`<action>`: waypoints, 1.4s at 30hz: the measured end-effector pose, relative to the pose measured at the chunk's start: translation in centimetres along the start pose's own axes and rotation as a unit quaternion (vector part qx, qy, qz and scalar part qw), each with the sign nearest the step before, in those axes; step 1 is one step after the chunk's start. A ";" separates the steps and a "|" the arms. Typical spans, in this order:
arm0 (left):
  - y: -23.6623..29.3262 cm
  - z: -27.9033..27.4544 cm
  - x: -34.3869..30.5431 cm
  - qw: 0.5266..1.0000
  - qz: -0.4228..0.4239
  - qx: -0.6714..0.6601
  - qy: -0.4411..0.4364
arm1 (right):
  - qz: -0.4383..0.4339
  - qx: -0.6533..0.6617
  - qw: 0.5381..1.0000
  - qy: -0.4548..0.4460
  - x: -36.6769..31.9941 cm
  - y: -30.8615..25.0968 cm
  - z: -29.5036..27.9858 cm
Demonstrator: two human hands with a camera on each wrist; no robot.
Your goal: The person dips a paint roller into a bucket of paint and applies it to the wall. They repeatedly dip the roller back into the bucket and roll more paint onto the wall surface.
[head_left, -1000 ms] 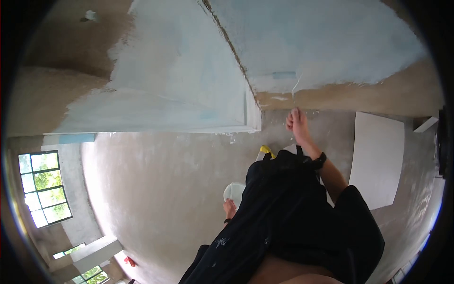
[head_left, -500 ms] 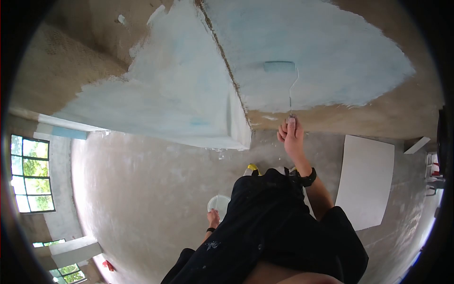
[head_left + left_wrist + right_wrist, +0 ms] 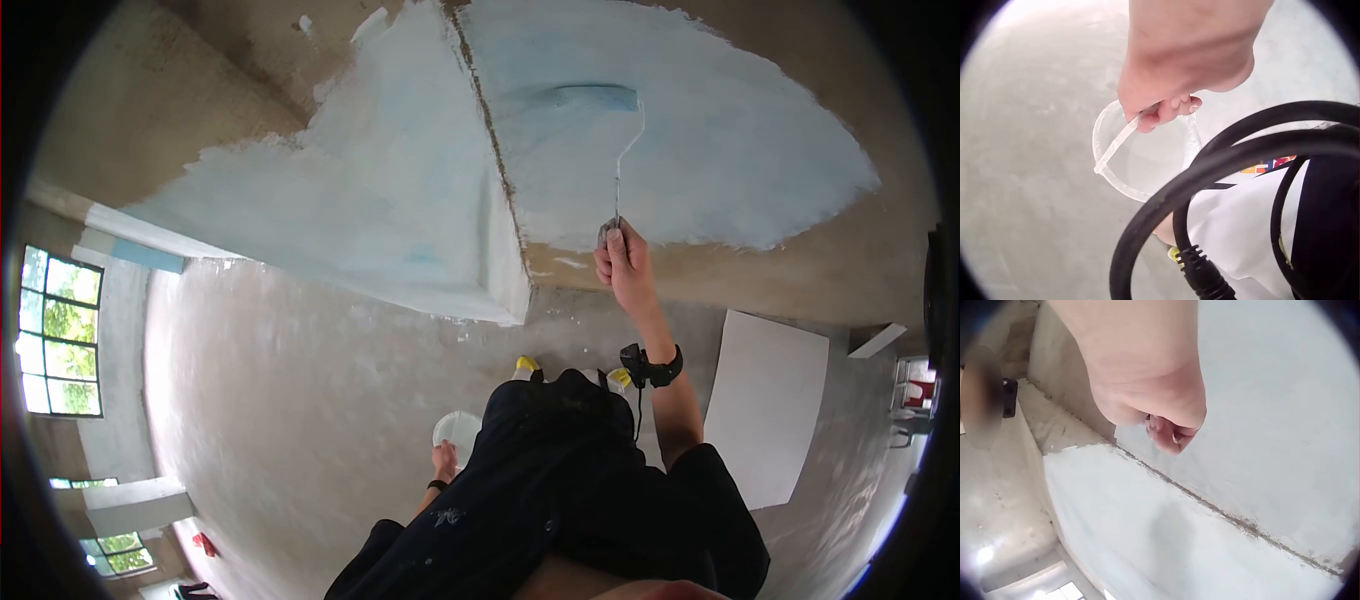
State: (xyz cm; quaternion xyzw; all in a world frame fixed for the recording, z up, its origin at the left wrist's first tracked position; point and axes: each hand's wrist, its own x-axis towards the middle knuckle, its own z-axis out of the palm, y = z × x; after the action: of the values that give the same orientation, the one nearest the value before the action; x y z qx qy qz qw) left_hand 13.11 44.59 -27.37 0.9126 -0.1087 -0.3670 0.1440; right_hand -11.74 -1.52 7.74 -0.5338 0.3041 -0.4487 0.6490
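Note:
My right hand grips the handle of a paint roller, its thin bent wire frame running up to a blue-tinted sleeve. That sleeve lies against the pale blue painted wall, right of a rough brown corner line. In the right wrist view the curled fingers of the right hand show, while the roller is hidden behind them. Down at my left side, the left hand holds a white bucket by its handle. The left wrist view shows the fingers hooked round the bucket's strap handle, with the bucket hanging below.
Bare brown plaster borders the paint along the bottom and right. A large white board lies on the grey floor to the right. Black cables loop beside the left hand. Windows stand at far left.
The roller and right hand have moved up the wall, from near the paint's lower edge to well inside the painted area. The left hand still holds the bucket low at the side.

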 end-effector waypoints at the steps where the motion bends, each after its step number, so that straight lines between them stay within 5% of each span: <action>1: -0.3 0.4 0.0 1.000 0.001 0.011 0.000 | 0.007 0.002 1.000 -0.007 0.0 0.1 0.1; 20: 1.8 -0.2 -3.5 0.981 -0.124 -0.147 0.003 | 0.128 -0.092 0.984 0.080 -3.3 18.4 -4.6; 23: 0.7 -0.4 -3.2 0.992 -0.095 -0.080 -0.010 | 0.140 -0.105 0.980 0.090 -3.9 19.6 -5.3; 25: -1.5 1.0 -1.1 0.983 -0.149 -0.107 0.005 | 0.063 -0.215 0.972 0.077 -3.7 20.6 -5.8; 32: -4.0 1.3 0.7 0.983 -0.143 -0.116 0.010 | 0.001 -0.246 0.968 0.045 -1.3 15.9 -3.3; 34: -4.2 1.2 0.9 0.994 -0.068 -0.089 0.009 | 0.024 -0.268 0.962 0.041 -0.6 15.0 -2.2; 37: -3.9 1.0 1.3 0.974 -0.136 -0.182 0.012 | 0.082 -0.145 0.986 0.022 -1.0 18.4 -2.0; 42: -3.0 0.7 0.2 0.963 -0.123 -0.239 0.015 | 0.130 -0.051 0.990 0.013 -2.2 19.3 -1.2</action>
State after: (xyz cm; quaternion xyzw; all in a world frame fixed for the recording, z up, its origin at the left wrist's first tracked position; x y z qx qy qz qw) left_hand 13.05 47.19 -29.05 0.8631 0.0973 -0.3835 0.3138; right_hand -8.69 0.50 -11.36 -0.5163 0.4017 -0.3510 0.6699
